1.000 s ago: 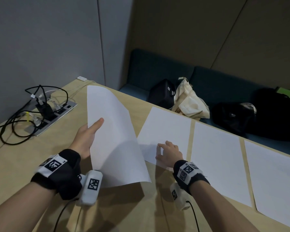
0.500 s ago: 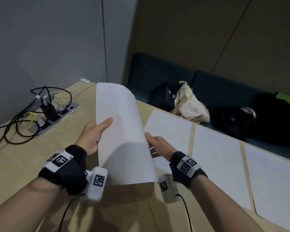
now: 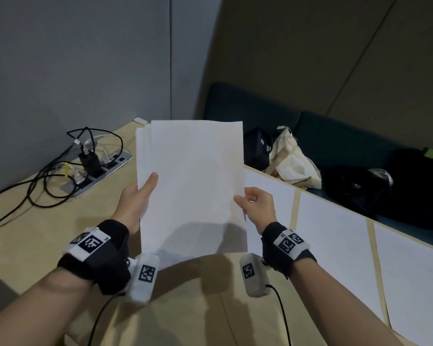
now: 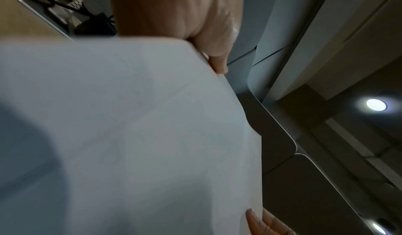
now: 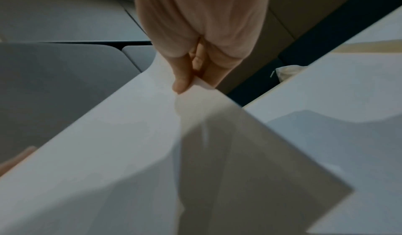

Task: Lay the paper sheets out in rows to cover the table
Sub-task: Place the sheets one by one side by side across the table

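Observation:
I hold a stack of white paper sheets [image 3: 190,186] upright above the wooden table [image 3: 25,236]. My left hand [image 3: 138,193] grips the stack's left edge, thumb on the front. My right hand [image 3: 255,206] pinches the top sheet at its right edge between thumb and fingers; the right wrist view shows that sheet [image 5: 228,135] peeling off the stack [image 5: 97,152]. The left wrist view is mostly filled by the stack [image 4: 130,135]. Three sheets lie in a row along the table's far edge: one [image 3: 268,196] partly behind my right hand, a second [image 3: 335,245], a third [image 3: 415,283].
A power strip [image 3: 98,171] with a black charger and tangled cables sits at the table's left rear. Beyond the far edge a dark bench holds a black case [image 3: 256,148], a cream tote bag [image 3: 293,163] and black bags [image 3: 385,191]. A grey wall stands behind.
The stack has swung from leaning left to upright and facing me. My right hand left the sheet lying on the table, rose, and now pinches the stack's right edge.

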{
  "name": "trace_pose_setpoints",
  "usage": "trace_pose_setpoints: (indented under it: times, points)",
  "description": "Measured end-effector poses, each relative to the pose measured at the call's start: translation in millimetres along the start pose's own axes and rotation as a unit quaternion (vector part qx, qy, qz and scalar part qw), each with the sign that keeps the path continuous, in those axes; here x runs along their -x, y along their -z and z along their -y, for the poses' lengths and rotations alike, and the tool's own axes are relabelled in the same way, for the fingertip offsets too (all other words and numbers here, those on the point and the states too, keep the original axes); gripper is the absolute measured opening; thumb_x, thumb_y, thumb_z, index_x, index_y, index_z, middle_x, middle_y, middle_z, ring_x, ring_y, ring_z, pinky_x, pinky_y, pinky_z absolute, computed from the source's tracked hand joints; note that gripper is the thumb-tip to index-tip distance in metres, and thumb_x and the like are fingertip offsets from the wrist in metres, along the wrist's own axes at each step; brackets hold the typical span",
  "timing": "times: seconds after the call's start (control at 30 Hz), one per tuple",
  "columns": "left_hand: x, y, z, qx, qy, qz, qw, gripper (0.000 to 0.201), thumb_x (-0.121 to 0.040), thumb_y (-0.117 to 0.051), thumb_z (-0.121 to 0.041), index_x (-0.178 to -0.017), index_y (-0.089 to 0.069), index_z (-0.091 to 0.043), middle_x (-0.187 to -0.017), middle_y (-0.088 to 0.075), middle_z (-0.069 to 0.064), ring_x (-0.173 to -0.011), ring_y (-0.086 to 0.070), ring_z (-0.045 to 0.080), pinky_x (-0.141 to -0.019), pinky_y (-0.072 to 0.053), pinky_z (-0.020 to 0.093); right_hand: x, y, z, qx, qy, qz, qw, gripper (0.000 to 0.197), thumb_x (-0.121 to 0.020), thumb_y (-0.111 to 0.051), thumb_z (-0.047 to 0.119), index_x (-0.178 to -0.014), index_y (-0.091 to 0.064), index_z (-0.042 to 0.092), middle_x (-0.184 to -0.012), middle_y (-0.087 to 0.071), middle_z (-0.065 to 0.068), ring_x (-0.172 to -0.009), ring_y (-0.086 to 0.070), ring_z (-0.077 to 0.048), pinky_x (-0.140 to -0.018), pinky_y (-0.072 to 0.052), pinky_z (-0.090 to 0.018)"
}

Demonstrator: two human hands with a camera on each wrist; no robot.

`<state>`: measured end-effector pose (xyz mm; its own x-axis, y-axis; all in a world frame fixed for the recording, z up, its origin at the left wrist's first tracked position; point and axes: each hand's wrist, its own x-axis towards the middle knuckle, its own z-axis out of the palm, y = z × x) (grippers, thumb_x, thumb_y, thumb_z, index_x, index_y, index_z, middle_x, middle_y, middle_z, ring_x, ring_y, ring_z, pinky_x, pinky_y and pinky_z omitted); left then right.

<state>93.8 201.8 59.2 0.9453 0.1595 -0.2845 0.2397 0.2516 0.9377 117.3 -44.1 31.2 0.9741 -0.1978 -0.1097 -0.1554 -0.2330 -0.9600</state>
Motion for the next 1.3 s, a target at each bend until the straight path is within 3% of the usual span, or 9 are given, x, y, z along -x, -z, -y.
trace_pose_setpoints:
  times: [0.37,0.5,0.6,0.67,0.73,0.93,1.03,1.17,1.3]
  points:
    - [4,39,-20,0.004,-0.026,-0.040,0.999,0.037,-0.095,-0.050,-0.024,-0.128,-0.054,-0.009,-0.123,-0.062,0.007,-0.110,-0.060,0.025,-0.093,-0.046,0.036,-29,-31,5,0.018,-0.006,-0.029,0.999,0.044,-0.094,-0.047,0.020,-0.055,-0.028,0.014,-0.055,-0.029,-0.004,-0.051,-0.031,-0.018,-0.050,-0.034,-0.024]
    - [5,61,-20,0.012,-0.030,-0.048,0.998,0.032,-0.095,-0.048,-0.024,-0.124,-0.056,-0.013,-0.101,-0.068,-0.006,-0.083,-0.069,0.007,-0.070,-0.052,0.023,-46,-47,12,0.024,-0.014,-0.054,0.998,0.049,-0.092,-0.049,0.015,-0.050,-0.026,0.013,-0.049,-0.026,-0.004,-0.047,-0.026,-0.017,-0.035,-0.027,-0.016]
    - [6,75,-19,-0.002,-0.034,-0.063,0.997,0.024,-0.096,-0.047,-0.024,-0.116,-0.058,-0.016,-0.097,-0.066,-0.009,-0.066,-0.069,-0.002,-0.055,-0.052,0.014,-59,-59,14,0.013,-0.046,-0.077,0.996,0.044,-0.084,-0.061,0.012,-0.045,-0.042,0.016,-0.044,-0.038,0.004,-0.049,-0.033,-0.016,-0.050,-0.038,-0.019]
    - [6,84,-22,0.001,-0.033,-0.074,0.997,0.023,-0.095,-0.048,-0.025,-0.113,-0.060,-0.016,-0.099,-0.066,-0.006,-0.068,-0.071,0.002,-0.054,-0.053,0.016,-66,-66,17,0.018,-0.060,-0.091,0.994,0.010,-0.080,-0.068,0.013,-0.071,-0.068,0.008,-0.069,-0.064,-0.004,-0.067,-0.057,-0.022,-0.072,-0.050,-0.030]
    - [5,94,-25,-0.004,-0.030,-0.088,0.996,0.028,-0.094,-0.050,-0.028,-0.116,-0.060,-0.014,-0.104,-0.068,-0.003,-0.083,-0.070,0.013,-0.064,-0.053,0.025,-75,-75,18,0.039,-0.069,-0.110,0.991,0.021,-0.080,-0.069,0.013,-0.095,-0.068,-0.002,-0.097,-0.070,-0.015,-0.091,-0.064,-0.028,-0.084,-0.051,-0.032]
    - [2,116,-29,0.022,-0.016,-0.116,0.993,0.037,-0.092,-0.053,-0.035,-0.123,-0.061,-0.015,-0.122,-0.066,0.004,-0.112,-0.062,0.028,-0.100,-0.044,0.045,-89,-103,4,0.150,-0.048,-0.081,0.984,0.006,-0.086,-0.055,0.001,-0.089,-0.060,0.003,-0.108,-0.066,-0.021,-0.096,-0.062,-0.035,-0.075,-0.048,-0.035]
    - [-1,117,-28,0.022,-0.017,-0.126,0.992,0.034,-0.092,-0.053,-0.033,-0.119,-0.062,-0.014,-0.120,-0.067,0.004,-0.108,-0.063,0.027,-0.095,-0.046,0.042,-94,-111,-9,0.235,-0.052,-0.042,0.970,0.024,-0.088,-0.042,-0.006,-0.083,-0.065,-0.005,-0.090,-0.061,-0.029,-0.083,-0.056,-0.041,-0.071,-0.045,-0.039]
    - [-7,114,-26,0.022,-0.012,-0.125,0.992,0.026,-0.092,-0.053,-0.031,-0.108,-0.065,-0.015,-0.110,-0.071,0.002,-0.101,-0.066,0.024,-0.088,-0.049,0.039,-99,-114,-23,0.311,-0.069,0.019,0.948,0.020,-0.091,-0.044,0.003,-0.072,-0.050,0.009,-0.079,-0.044,-0.012,-0.079,-0.040,-0.025,-0.069,-0.033,-0.029]
    - [-13,109,-26,0.026,-0.007,-0.117,0.993,0.022,-0.092,-0.053,-0.032,-0.105,-0.064,-0.017,-0.112,-0.069,0.002,-0.100,-0.065,0.022,-0.086,-0.049,0.037,-96,-120,-30,0.449,-0.057,0.064,0.890,0.033,-0.086,-0.061,0.026,-0.108,-0.061,0.002,-0.120,-0.051,-0.015,-0.110,-0.051,-0.035,-0.091,-0.042,-0.040]
